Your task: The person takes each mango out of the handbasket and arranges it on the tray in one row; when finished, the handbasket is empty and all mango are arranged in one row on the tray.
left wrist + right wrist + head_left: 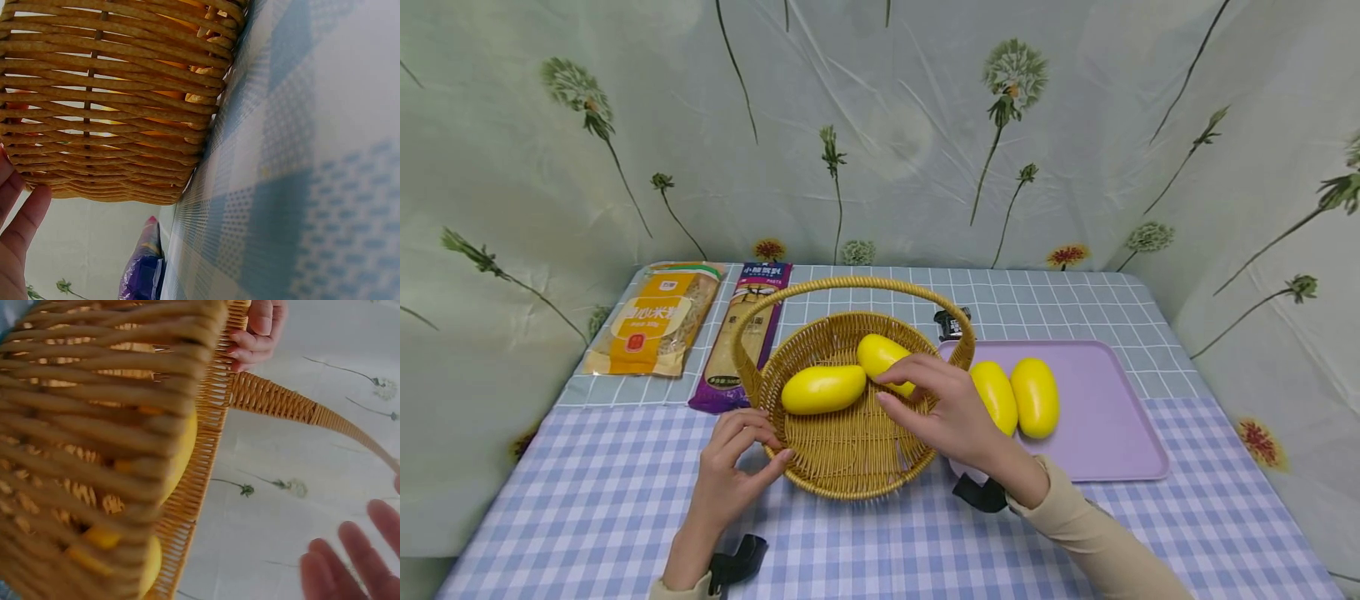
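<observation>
A woven basket with an arched handle holds two smooth yellow oval objects, one on the left and one at the back right. My left hand grips the basket's left front rim; its fingers curl over the rim in the right wrist view. Over the basket's right side hovers my right hand, fingers apart and holding nothing, partly covering the back-right yellow object. In the right wrist view that hand is clear of the weave.
Right of the basket, a purple tray bears two more yellow ovals. An orange food packet and a purple pasta packet lie at the back left. A small black item sits behind the handle's right side.
</observation>
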The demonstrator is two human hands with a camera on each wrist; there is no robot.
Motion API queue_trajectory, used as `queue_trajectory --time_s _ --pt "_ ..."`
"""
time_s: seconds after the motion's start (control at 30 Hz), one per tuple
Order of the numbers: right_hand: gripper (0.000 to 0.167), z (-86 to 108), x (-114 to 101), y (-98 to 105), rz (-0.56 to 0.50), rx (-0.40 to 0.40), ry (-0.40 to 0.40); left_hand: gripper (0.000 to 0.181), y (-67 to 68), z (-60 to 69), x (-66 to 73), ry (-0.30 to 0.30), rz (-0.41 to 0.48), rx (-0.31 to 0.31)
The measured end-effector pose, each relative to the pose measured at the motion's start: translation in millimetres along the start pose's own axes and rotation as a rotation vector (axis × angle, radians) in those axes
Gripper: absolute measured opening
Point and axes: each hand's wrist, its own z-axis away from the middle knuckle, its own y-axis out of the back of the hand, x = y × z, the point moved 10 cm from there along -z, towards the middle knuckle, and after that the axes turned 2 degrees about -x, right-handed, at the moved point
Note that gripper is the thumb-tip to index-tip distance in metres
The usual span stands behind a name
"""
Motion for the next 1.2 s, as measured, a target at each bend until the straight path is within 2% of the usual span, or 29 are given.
queue_trajectory --time_s 0.23,0.5,0.83,0.97,1.2 --pt "0.024 -18.0 10 -25 0.236 -0.198 -0.152 0.033 -0.4 -0.2 0.2 -0.005 0.009 -0.001" --pt "0.041 -30.1 28 -50 0.410 -0.415 -0.303 0.034 -1.2 -0.8 0.3 0.012 0.012 -0.009" --pt "0.048 -46.1 53 -79 0.431 -0.586 -0.392 0.036 0.0 -0.8 0.2 0.032 0.007 -0.011" --pt "0.049 -50.6 63 -90 0.450 -0.623 -0.386 0.037 0.0 -0.7 -0.3 0.037 0.006 -0.012" --pt "0.051 -53.7 77 -106 0.424 -0.663 -0.376 0.036 -0.1 -0.3 0.0 0.035 0.011 -0.013"
